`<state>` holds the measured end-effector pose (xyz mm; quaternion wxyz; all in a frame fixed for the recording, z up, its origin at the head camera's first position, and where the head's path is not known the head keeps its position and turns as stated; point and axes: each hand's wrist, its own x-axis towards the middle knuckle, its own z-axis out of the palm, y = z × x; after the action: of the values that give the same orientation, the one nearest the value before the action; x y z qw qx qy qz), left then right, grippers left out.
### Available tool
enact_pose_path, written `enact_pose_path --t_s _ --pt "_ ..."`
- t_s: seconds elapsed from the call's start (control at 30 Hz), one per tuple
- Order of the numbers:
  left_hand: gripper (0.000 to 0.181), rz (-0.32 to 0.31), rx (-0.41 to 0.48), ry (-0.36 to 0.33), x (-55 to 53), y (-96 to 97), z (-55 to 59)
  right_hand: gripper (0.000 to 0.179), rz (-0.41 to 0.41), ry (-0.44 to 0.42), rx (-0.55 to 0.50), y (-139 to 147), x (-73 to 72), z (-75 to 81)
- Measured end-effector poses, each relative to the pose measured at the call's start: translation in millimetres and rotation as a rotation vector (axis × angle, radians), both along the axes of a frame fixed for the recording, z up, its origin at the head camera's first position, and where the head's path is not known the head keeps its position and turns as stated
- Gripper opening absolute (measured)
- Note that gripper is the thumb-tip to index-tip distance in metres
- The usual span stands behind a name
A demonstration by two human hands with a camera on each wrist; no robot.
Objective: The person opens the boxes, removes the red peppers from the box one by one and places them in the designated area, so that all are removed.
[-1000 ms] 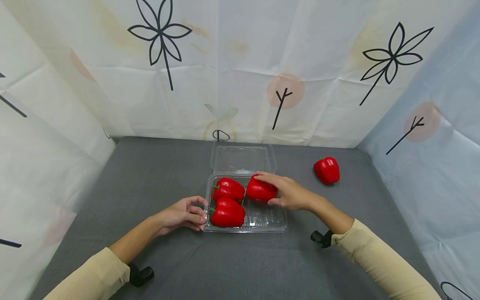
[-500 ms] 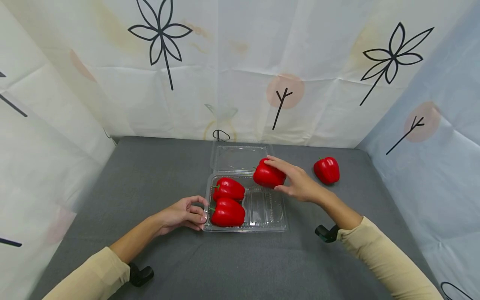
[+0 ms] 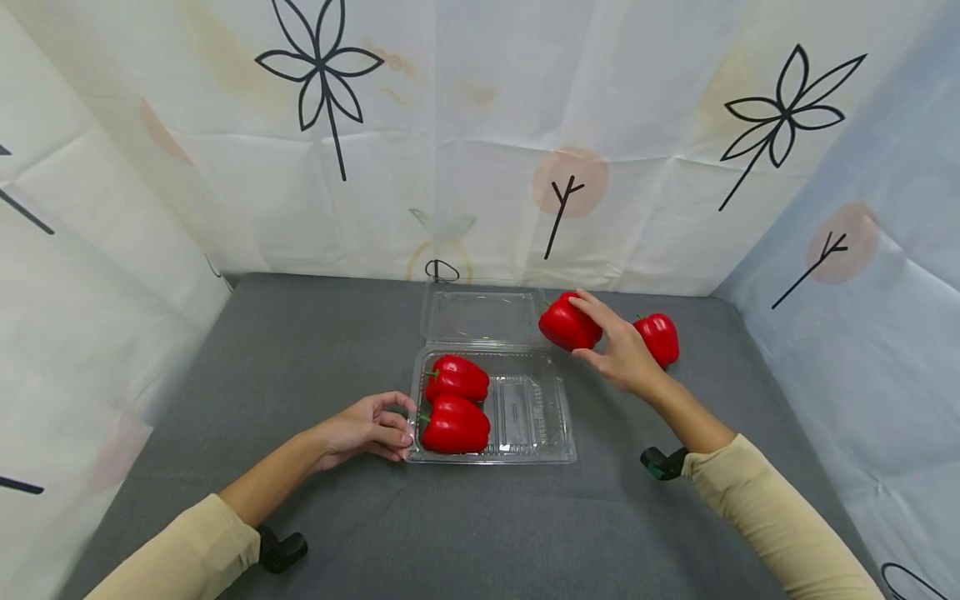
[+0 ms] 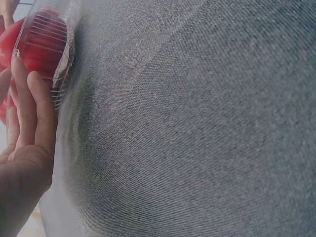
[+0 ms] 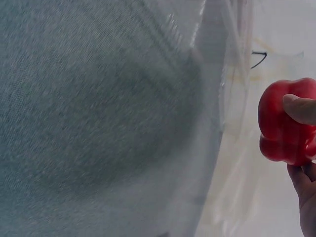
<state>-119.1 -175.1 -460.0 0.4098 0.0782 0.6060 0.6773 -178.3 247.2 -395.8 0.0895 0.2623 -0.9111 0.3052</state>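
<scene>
My right hand (image 3: 618, 348) holds a red bell pepper (image 3: 567, 323) between thumb and fingers. This pepper is above the table, beside the right edge of the raised lid; in the right wrist view the thumb (image 5: 300, 109) lies across it. Two more red bell peppers (image 3: 456, 425) lie one behind the other in the left half of a clear plastic clamshell container (image 3: 531, 450); its right half holds no pepper. My left hand (image 3: 369, 429) touches the container's left edge. In the left wrist view its fingers (image 4: 44, 108) extend fairly straight along the outer wall.
Another red bell pepper (image 3: 660, 335) sits on the grey table (image 3: 480, 533) at the right, partly behind my right hand. The container's clear lid (image 3: 483, 317) lies back toward the rear wall (image 3: 480, 167) of patterned cloth. Cloth also hangs at both sides.
My right hand has lifted the bell pepper out of the container's right half and carried it right and back, past the lid. The left hand has stayed still.
</scene>
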Motion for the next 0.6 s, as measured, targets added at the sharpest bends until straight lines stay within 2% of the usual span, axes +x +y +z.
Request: enact_pose_path --t_s 0.23,0.6 --pt "0.045 -0.001 0.003 -0.001 0.3 -0.1 0.1 0.083 -0.09 0.016 -0.015 13 -4.5 -13.7" --pt "0.045 0.002 -0.009 0.003 0.3 0.4 0.8 0.078 -0.243 -0.06 -0.053 34 -10.9 -40.5"
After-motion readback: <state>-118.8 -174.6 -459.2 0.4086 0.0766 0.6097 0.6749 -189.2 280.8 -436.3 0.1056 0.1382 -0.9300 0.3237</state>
